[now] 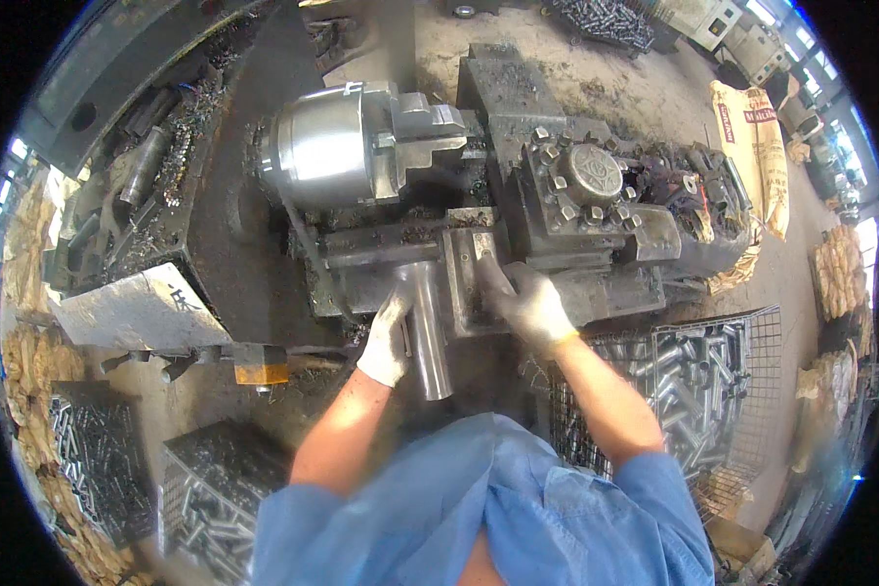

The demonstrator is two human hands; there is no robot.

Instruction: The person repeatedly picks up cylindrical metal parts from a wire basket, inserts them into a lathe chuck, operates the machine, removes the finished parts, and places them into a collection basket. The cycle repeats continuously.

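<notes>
My left hand (387, 338), in a white work glove with dark fingertips, grips a smooth metal tube (431, 337) from its left side. The tube slants in front of a lathe, its near end toward my body. My right hand (536, 304), gloved too and blurred by motion, is over the lathe's slideway (463, 293) with finger and thumb apart. Whether it touches the metal I cannot tell. Beyond my hands, the steel chuck (322, 146) has stepped jaws (428, 124) with no workpiece visible in them. Right of it stands the bolted tool post (592, 176).
A wire basket (765, 373) of metal tubes stands at my right. More tubes fill a crate (162, 505) at lower left. Metal chips and bars lie in a tray (135, 308) at left. A paper sack (765, 161) lies behind the tool post, near loose tools (703, 190).
</notes>
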